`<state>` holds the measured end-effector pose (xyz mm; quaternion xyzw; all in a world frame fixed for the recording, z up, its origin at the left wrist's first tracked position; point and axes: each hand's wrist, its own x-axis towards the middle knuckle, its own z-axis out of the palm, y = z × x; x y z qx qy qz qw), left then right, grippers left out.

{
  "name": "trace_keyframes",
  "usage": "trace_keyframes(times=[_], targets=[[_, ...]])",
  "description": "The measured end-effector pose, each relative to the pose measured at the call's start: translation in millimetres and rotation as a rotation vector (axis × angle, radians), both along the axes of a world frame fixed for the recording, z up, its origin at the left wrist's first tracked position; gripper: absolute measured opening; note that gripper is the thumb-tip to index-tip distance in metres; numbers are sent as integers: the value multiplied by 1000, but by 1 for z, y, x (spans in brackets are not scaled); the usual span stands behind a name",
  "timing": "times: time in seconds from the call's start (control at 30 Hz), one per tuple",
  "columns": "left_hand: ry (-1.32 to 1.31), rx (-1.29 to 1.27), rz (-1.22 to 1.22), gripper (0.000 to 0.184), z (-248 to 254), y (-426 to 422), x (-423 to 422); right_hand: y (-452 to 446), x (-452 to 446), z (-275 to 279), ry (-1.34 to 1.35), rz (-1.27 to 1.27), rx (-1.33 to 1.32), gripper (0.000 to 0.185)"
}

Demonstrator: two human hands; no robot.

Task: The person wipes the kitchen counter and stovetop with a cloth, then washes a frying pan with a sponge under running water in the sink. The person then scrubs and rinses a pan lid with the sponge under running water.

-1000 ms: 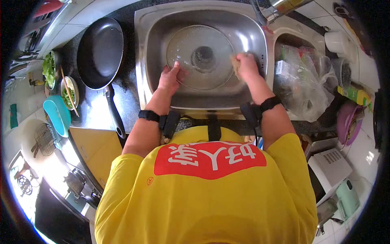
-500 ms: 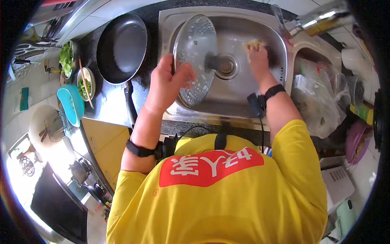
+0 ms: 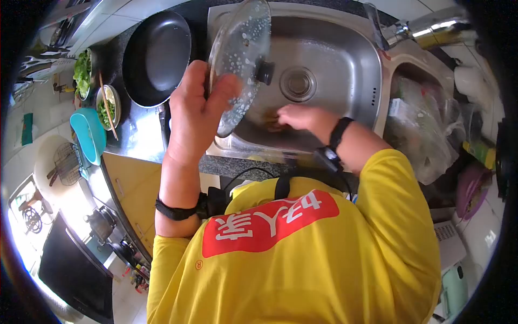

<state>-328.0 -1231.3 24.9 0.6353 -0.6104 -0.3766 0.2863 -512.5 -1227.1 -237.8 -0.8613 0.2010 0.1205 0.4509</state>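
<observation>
My left hand [image 3: 195, 105] is closed on the rim of a glass pot lid [image 3: 241, 51], holding it tilted on edge over the left side of the sink [image 3: 337, 59]. White suds or drops spot the glass, and its black knob points right. Low in the basin, my right hand [image 3: 303, 116] grips a small tan sponge-like pad [image 3: 273, 120]. Motion blurs the pad, so its exact kind is unclear. It is near the lid's lower right edge; I cannot tell whether they touch.
Left of the sink lie a black frying pan [image 3: 157, 59], a bowl of chopped greens [image 3: 106, 116] with chopsticks [image 3: 104, 89] across it, and a turquoise container [image 3: 88, 135]. Plastic bags [image 3: 418, 127] fill the smaller basin at right. A faucet [image 3: 396, 33] stands behind.
My right hand has swept left and toward me with the pad, from the basin's right side to its lower left. The lid and my left hand have shifted slightly left and up.
</observation>
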Motion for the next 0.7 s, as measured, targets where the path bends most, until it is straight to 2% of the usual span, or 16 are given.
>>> trace_keyframes(times=[0.03, 0.1, 0.17, 0.23, 0.27, 0.33, 0.37, 0.43, 0.5, 0.57, 0.63, 0.7], targets=[[9, -1, -8, 9, -4, 0, -4, -4, -18, 21, 176, -173, 240, 21], [300, 6, 144, 16, -10, -1, -15, -4, -75, 0, -25, -368, 249, 20], [310, 37, 117, 15, -17, -3, -18, -24, -114, 7, -11, -278, -256, 21], [390, 178, 166, 11, -25, -4, -25, -45, -125, 12, 274, -617, -414, 24], [428, 191, 158, 14, -37, -5, -24, -49, -127, 3, 277, -626, -418, 24], [435, 193, 142, 14, -45, -5, -31, -40, -121, -39, 164, -761, -812, 27], [442, 200, 135, 15, -47, -5, -35, -24, -116, -65, 164, -769, -815, 27], [405, 178, 118, 16, -49, -6, -39, 18, -103, -125, 78, -636, -570, 26], [399, 171, 76, 16, -55, -8, -39, 37, -103, -108, 38, -567, -452, 26], [478, 204, 110, 15, -54, -11, -40, 29, -102, -17, 410, -268, -191, 28], [558, 232, 143, 14, -57, -15, -38, 13, -95, 39, 495, -355, -141, 28], [705, 310, 184, 15, -67, -13, -34, 9, -95, 43, 578, -439, -75, 28]])
